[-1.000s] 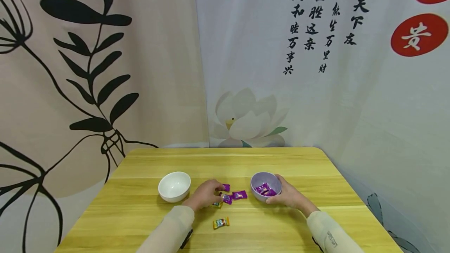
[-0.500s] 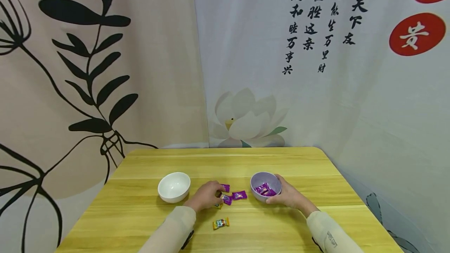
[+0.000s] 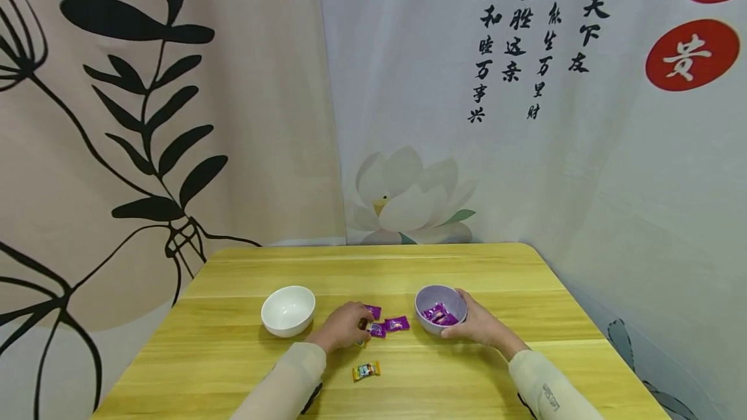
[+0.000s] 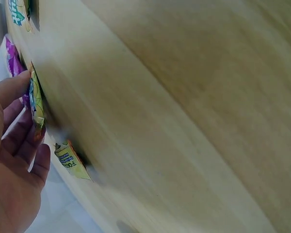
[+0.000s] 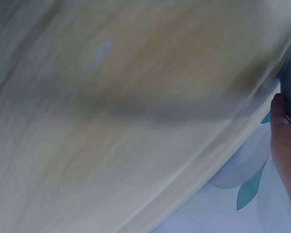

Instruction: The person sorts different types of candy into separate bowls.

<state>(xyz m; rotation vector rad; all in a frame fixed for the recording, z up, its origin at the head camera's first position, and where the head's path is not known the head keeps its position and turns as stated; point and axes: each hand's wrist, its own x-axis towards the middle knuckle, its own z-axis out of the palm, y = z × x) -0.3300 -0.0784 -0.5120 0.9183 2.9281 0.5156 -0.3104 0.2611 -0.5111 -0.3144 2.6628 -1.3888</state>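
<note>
My left hand (image 3: 344, 326) pinches a yellow-wrapped candy (image 4: 36, 99) between thumb and fingers, close above the table. Purple-wrapped candies lie by its fingertips: one candy (image 3: 377, 330) right beside them, a second candy (image 3: 373, 311) behind and a third candy (image 3: 397, 323) to the right. Partly hidden below the hand is another yellow candy (image 3: 362, 343). My right hand (image 3: 481, 323) grips the right side of a light purple bowl (image 3: 427, 325), which holds several purple candies (image 3: 439, 314). In the right wrist view only part of that hand and the bowl's dark side show.
A white bowl (image 3: 274, 324) stands left of the left hand. One yellow candy (image 3: 366, 371) lies nearer the front of the wooden table (image 3: 373, 271). Behind the table's far edge hangs a printed curtain (image 3: 280, 115).
The left fingers have shifted slightly, and a dark bit of wrapper now shows at their tips. The right hand and the purple bowl have stayed put.
</note>
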